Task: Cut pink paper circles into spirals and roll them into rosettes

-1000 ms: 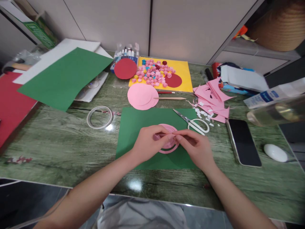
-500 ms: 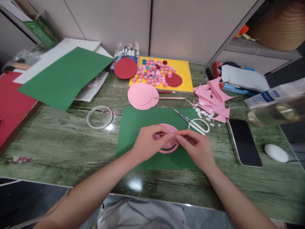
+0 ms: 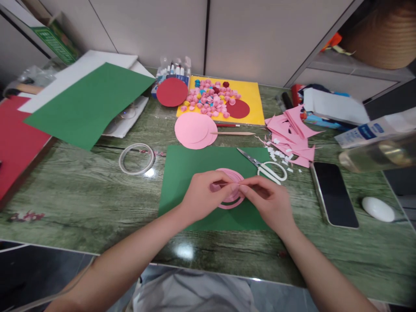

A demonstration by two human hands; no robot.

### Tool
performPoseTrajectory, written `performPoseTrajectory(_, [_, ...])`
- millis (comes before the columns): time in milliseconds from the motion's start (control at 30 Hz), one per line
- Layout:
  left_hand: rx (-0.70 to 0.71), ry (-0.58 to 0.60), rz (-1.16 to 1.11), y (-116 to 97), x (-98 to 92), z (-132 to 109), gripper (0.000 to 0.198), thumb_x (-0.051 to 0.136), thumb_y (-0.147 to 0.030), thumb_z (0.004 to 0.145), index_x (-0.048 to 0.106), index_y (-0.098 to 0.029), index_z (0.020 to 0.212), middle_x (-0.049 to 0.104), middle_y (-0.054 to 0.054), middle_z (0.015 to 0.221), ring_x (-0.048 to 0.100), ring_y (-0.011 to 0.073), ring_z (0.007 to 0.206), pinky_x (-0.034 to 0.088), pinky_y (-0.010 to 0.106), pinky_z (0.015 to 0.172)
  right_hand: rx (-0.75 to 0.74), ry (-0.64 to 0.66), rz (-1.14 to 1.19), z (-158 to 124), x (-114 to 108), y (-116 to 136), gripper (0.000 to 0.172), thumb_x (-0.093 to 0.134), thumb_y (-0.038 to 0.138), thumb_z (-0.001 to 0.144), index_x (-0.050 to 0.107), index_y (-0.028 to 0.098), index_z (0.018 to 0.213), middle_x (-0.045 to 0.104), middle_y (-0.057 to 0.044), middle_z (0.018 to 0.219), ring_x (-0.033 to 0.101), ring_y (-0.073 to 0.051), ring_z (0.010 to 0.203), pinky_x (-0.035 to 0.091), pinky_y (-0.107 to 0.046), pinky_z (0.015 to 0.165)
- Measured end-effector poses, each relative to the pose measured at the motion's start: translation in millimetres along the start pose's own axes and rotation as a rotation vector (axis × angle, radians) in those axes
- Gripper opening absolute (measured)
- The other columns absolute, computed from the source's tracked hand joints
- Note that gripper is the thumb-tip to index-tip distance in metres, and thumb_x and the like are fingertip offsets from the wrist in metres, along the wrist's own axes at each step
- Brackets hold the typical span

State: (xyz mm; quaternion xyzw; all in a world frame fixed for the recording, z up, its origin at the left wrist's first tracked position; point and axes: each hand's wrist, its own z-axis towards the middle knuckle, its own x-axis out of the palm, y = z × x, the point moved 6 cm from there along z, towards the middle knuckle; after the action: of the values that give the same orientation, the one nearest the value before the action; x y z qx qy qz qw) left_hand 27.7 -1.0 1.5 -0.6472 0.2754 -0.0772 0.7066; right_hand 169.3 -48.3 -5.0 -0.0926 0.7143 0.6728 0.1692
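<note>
A pink paper spiral lies over a green paper sheet in front of me. My left hand pinches part of the pink paper between thumb and forefinger. Meeting it fingertip to fingertip, my right hand is closed in a pinch on the same pink paper. The fingers cover the piece's centre, so its exact shape there is hidden. Scissors with white handles rest just beyond my right hand, blades partly apart. Pink paper circles and a pointed wooden stick lie past the green sheet.
On the left are a roll of tape and a larger green sheet. Rolled paper flowers cover a yellow sheet at the back. Pink scraps, a phone and a white mouse are on the right.
The view has shifted very slightly. Both hands keep their pinch on the pink paper in nearly the same place.
</note>
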Motion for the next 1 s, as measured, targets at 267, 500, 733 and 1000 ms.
performPoseTrajectory(267, [0.003,0.004,-0.010,0,0.8,-1,0.015,0.058,-0.030,0.076,0.068,-0.018,0.076,0.069,0.000,0.076,0.061,0.0111,0.070,0.045,0.020,0.066,-0.006,0.001,-0.015,0,0,1,0.008,0.062,0.029,0.076,0.065,0.021,0.076,0.065,-0.001,0.071,0.060,-0.014,0.064,0.049,-0.026,0.062])
performPoseTrajectory(500, [0.008,0.010,-0.029,1,1.7,-2,0.014,0.059,-0.029,0.076,0.068,-0.018,0.077,0.069,0.000,0.077,0.060,0.0105,0.071,0.045,0.019,0.067,-0.055,0.004,-0.026,1,0,4,0.008,0.062,0.027,0.076,0.064,0.020,0.073,0.063,-0.001,0.069,0.057,-0.013,0.063,0.047,-0.025,0.060])
performPoseTrajectory(733, [0.021,0.025,-0.055,-2,1.4,-2,0.014,0.059,-0.028,0.076,0.068,-0.017,0.076,0.069,0.001,0.077,0.060,0.0101,0.070,0.044,0.018,0.066,-0.106,0.009,-0.011,0,0,7,0.006,0.063,0.024,0.076,0.062,0.021,0.072,0.062,0.000,0.067,0.055,-0.012,0.063,0.045,-0.023,0.058])
performPoseTrajectory(1000, [0.044,0.063,-0.074,-3,3.4,-2,0.015,0.058,-0.028,0.077,0.068,-0.017,0.077,0.069,0.001,0.078,0.061,0.0108,0.072,0.045,0.019,0.068,-0.127,0.026,-0.006,0,-1,10,0.009,0.064,0.025,0.076,0.060,0.021,0.069,0.060,-0.001,0.066,0.054,-0.013,0.062,0.043,-0.024,0.056])
